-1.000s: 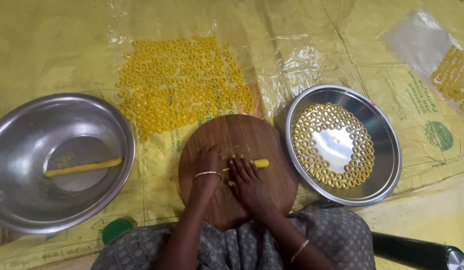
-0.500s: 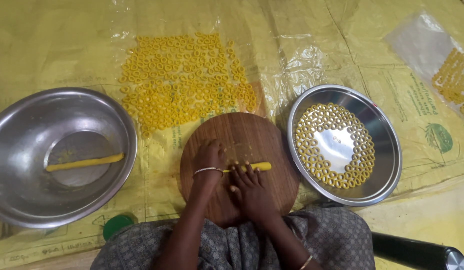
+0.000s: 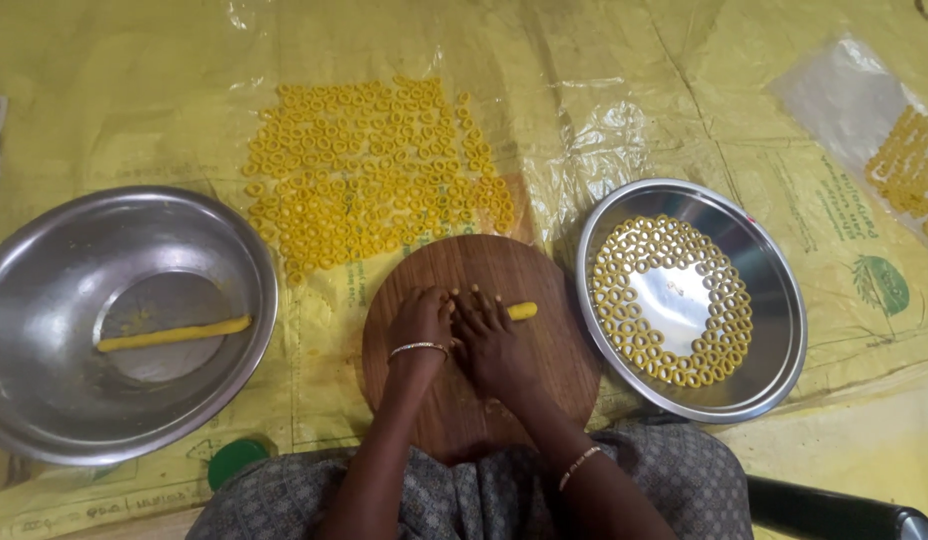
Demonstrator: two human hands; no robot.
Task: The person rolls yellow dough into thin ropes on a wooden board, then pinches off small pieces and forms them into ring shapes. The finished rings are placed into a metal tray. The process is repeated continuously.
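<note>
A round wooden board (image 3: 484, 275) lies in front of me. Both hands rest on it, palms down and side by side. My left hand (image 3: 420, 320) and my right hand (image 3: 490, 338) press on a yellow dough stick (image 3: 522, 311), whose end pokes out to the right of my right hand. The rest of the stick is hidden under the hands.
A steel bowl (image 3: 44, 400) at left holds another yellow dough stick (image 3: 174, 333). A steel plate (image 3: 774, 330) at right carries rings of yellow dough (image 3: 624, 290). Many more dough rings (image 3: 369, 175) lie on the yellow plastic sheet beyond the board. A green lid (image 3: 234, 461) sits near my knee.
The hands have slid slightly left over the dough stick; less of its right end shows now. The view shifted a little.
</note>
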